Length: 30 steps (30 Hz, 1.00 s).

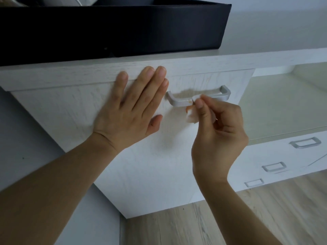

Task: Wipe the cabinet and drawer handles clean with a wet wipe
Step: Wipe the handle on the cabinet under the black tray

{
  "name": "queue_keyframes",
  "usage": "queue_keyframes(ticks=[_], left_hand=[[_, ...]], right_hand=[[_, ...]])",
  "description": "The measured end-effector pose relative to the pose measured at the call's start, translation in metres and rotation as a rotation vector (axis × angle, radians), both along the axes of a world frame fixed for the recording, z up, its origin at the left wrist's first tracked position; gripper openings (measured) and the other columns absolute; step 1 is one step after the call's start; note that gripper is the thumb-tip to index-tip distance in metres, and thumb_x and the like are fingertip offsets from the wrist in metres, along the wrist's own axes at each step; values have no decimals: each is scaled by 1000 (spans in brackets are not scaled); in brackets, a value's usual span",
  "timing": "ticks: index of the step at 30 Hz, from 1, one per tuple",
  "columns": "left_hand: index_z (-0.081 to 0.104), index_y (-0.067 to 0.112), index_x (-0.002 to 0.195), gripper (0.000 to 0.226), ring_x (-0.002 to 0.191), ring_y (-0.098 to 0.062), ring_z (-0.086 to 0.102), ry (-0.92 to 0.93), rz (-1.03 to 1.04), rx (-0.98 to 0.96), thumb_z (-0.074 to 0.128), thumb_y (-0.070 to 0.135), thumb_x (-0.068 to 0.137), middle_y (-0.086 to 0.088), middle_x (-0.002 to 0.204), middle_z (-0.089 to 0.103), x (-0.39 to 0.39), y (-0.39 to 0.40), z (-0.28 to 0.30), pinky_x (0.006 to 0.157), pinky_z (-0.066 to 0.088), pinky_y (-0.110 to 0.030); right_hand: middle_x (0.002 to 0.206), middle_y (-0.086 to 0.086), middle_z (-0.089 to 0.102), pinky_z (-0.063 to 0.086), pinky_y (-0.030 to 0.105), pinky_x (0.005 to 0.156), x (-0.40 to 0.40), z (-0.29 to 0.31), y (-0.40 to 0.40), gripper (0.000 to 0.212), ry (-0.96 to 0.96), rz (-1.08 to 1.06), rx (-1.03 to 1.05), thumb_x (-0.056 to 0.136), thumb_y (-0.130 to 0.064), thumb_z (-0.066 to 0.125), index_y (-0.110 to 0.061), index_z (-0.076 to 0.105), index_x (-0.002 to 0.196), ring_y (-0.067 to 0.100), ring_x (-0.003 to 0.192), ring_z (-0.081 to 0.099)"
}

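Forearms fill the near foreground, both reaching up to the white drawer front [145, 156]. Black storage box [113, 27] sits on the counter [230, 58] above it, overhanging the front edge. Floor [230, 218] is pale wood plank. Left hand [131, 110]: grip released, palm flat, fingers straight, pressed on the drawer front just left of the handle, fingertips reaching the counter edge. Right hand [217, 131]: grip clenched on the wet wipe [192, 116], pinched between thumb and fingertips. Handle [198, 97]: pale grey bar, long axis horizontal, tilted slightly up to the right, both ends bent back into the drawer front. Wipe touches the handle's lower edge near mid-span; it's small, crumpled, white, with an orange-brown stain at the contact point. Smudgy brownish mark on the drawer front behind the bar. Three more grey handles [273, 166] on lower drawers at right, well apart.
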<state>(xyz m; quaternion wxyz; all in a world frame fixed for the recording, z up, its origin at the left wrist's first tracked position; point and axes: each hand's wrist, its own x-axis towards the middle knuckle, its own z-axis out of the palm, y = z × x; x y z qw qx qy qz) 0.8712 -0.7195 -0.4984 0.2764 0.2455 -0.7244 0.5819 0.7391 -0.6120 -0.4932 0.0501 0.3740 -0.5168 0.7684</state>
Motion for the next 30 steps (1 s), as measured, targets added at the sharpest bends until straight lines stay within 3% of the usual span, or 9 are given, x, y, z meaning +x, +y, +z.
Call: queue_keyframes(ticks=[4, 7, 9, 12, 20, 23, 26, 28, 30], left_hand=[[20, 0, 149, 68, 140, -28, 24, -1, -57, 10, 41, 37, 96, -12, 151, 25, 11, 3, 5, 116, 8, -49], [20, 3, 150, 69, 147, -27, 3, -41, -28, -20, 41, 39, 96, -11, 155, 20, 22, -1, 5, 115, 3, -53], [20, 2, 150, 71, 146, -27, -1, -36, 0, -53, 40, 43, 95, -16, 158, 9, 23, -4, 3, 115, 2, -54], [20, 2, 150, 72, 146, -27, 0, -16, -11, -42, 39, 43, 95, -15, 159, 1, 21, -6, 0, 115, 3, -54], [12, 1, 151, 71, 146, -28, -5, -18, 3, -7, 32, 42, 97, -16, 158, -7, 19, -4, -5, 116, -4, -56], [10, -1, 150, 72, 145, -29, -6, -12, -6, 1, 30, 43, 98, -19, 157, -8, 19, -5, -6, 115, -5, -56], [10, -1, 150, 72, 146, -28, -6, -2, -12, 7, 30, 44, 97, -18, 157, -9, 18, -5, -7, 115, -5, -57], [10, -1, 150, 72, 146, -28, -6, 1, -20, 13, 30, 43, 97, -18, 157, -9, 18, -5, -7, 115, -5, -57], [9, -1, 150, 72, 146, -29, -7, 0, -17, 9, 29, 43, 97, -19, 157, -9, 18, -6, -8, 114, -5, -58]], right_hand=[[83, 2, 61, 47, 18, 67, -5, 2, 0, 18, -71, -11, -1, 88, -13, 66, -31, 63, 86, 18, 73, 61], [83, -1, 58, 45, 12, 67, 0, -1, 0, 5, 72, -7, 24, 87, -9, 66, -14, 68, 88, 1, 74, 55], [82, -3, 58, 43, 8, 68, 2, -2, -1, 6, 116, 3, 32, 86, -8, 67, -11, 69, 90, -6, 75, 52], [82, -10, 55, 43, 8, 68, 6, -2, -4, 7, 26, -28, 12, 86, -8, 67, -13, 69, 91, -6, 72, 52], [84, -8, 57, 41, 5, 67, 15, -1, -3, 7, 142, -17, 61, 86, -6, 67, -11, 69, 88, -7, 74, 51], [84, -5, 60, 42, 6, 69, 16, -1, -1, 12, 190, 7, 54, 86, -6, 67, -18, 69, 89, -4, 77, 56], [81, -11, 61, 49, 22, 70, 2, 0, 1, 17, 43, -21, -9, 89, -14, 65, -31, 62, 86, 18, 77, 64], [82, -16, 58, 47, 16, 72, 2, -2, 1, 10, 80, -22, 11, 88, -10, 65, -20, 66, 86, 7, 80, 63], [83, -3, 60, 43, 7, 72, 8, -4, -1, 3, 150, -9, 43, 87, -6, 66, -8, 68, 87, -9, 78, 54]])
